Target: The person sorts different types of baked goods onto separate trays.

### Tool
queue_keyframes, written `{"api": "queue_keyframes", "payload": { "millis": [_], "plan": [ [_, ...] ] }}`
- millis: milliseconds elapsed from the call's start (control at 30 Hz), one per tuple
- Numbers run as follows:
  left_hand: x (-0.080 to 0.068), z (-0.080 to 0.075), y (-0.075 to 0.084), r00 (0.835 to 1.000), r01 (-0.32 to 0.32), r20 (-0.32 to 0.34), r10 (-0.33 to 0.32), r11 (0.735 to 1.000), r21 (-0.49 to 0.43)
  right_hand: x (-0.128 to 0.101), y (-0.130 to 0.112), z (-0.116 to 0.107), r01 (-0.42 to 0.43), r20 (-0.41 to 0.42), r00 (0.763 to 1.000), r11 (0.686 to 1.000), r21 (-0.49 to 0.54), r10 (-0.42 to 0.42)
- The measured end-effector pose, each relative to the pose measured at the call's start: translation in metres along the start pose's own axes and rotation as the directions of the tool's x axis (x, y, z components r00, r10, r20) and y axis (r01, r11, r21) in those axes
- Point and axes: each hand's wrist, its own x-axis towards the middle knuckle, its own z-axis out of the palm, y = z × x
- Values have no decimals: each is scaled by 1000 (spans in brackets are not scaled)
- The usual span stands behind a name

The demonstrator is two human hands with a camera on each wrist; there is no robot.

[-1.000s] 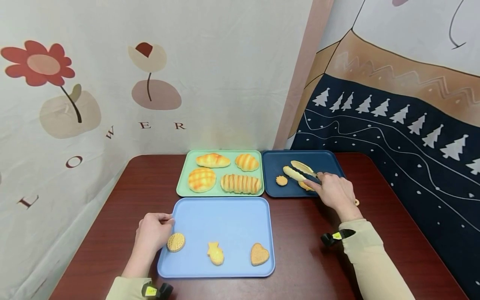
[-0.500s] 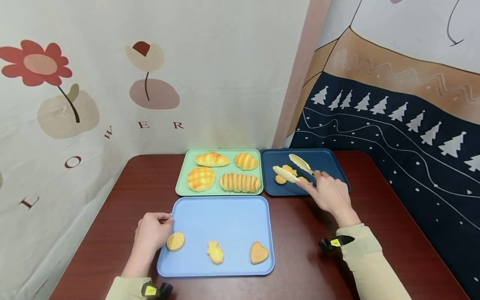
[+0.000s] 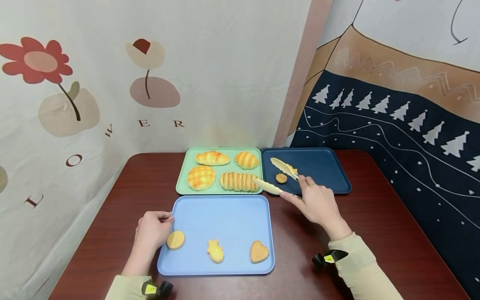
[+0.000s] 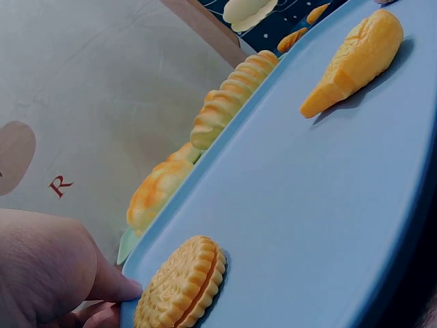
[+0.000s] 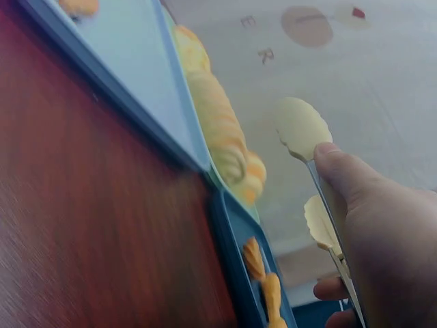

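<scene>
My right hand (image 3: 318, 204) grips a pair of tongs (image 3: 267, 186) with cream tips. The tongs' arms are spread, with nothing between them. One tip is above the dark blue tray (image 3: 330, 166), the other by the green tray's right edge. Small cookies (image 3: 281, 178) lie on the dark tray, partly hidden by the tongs. My left hand (image 3: 151, 229) pinches the left rim of the light blue tray (image 3: 225, 216). On that tray lie a round sandwich cookie (image 4: 181, 283) near the left hand, a fish-shaped cookie (image 3: 215, 251) and a heart-shaped cookie (image 3: 259, 252).
A green tray (image 3: 226, 168) stands behind the light blue one, bearing a long croissant (image 3: 212, 158), a small roll (image 3: 246, 160), a round bun (image 3: 201, 178) and a ridged loaf (image 3: 238, 181). Printed cloth (image 3: 232, 83) hangs behind the brown table (image 3: 296, 250).
My right hand has moved left and nearer with the tongs, from over the dark tray's cookies toward the green tray's corner. The tongs' tips have spread wider. The left hand stays on the rim.
</scene>
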Motion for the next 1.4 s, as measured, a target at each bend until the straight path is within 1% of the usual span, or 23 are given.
{"api": "queue_keyframes", "payload": {
  "millis": [233,400,567,767,1100,1267,1400],
  "plan": [
    [1,0,1,1000,-8,-5,8,1000,2,-9,-19,1,51,-18,999,999,-8,-51],
    [1,-1,2,1000,-4,-9,4,1000,4,-16,-32,4,119,-36,992,993,-12,-119],
    [0,-1,3,1000,-4,-5,4,1000,0,-24,-42,9,186,-41,982,983,-7,-186],
    [0,0,1,1000,-7,-8,7,1000,3,-31,-52,16,244,-53,968,970,-15,-244],
    [1,0,0,1000,-20,-11,20,1000,6,-42,-68,20,316,-60,946,948,-36,-318],
    [2,0,0,1000,-14,-7,14,1000,4,-47,-75,22,337,-44,940,941,-47,-339],
    [2,1,0,1000,-11,-9,12,1000,5,-49,-81,24,371,-34,927,927,-60,-374]
  ]
}}
